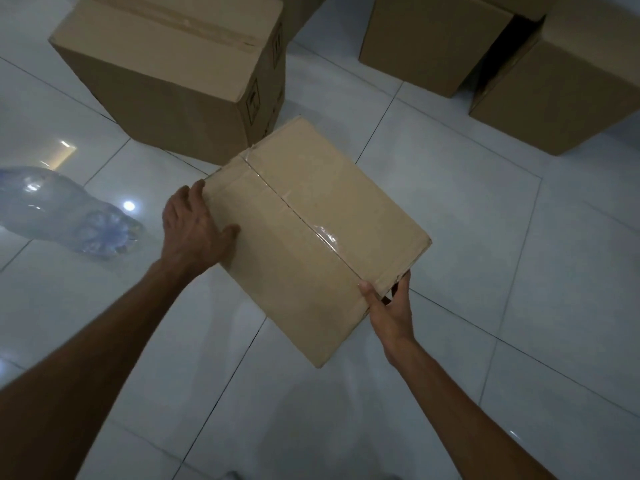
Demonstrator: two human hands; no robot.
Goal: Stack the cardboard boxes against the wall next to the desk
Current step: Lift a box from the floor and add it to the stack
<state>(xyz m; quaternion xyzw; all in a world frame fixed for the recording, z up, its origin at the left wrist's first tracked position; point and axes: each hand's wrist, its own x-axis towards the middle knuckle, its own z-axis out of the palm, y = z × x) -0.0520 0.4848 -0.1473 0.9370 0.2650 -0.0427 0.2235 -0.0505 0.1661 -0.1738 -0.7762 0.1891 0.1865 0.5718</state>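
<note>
While both arms reach forward and down, the left hand (194,230) lies against the left side of a small taped cardboard box (311,230), with its fingers spread along the edge and the thumb resting on the top face. The right hand (389,306) takes the near right corner of the same box: the thumb presses on the top beside the tape, and the fingers curl around the corner under the edge. The box sits between the two hands, turned at an angle to the floor tiles, and a strip of clear tape (294,206) runs along its top seam. I cannot tell if the box rests on the white tiled floor (485,237) or is held just above it.

Behind the box, a large sealed cardboard box (173,74) stands on the floor, very near to the far corner of the small one. Further to the right, well apart, a second big box (429,39) and a third big box (561,91) stand close beside each other with a dark gap between them. On the left, near the left hand but not touching it, a clear plastic bottle (69,209) lies on its side on the tiles.
</note>
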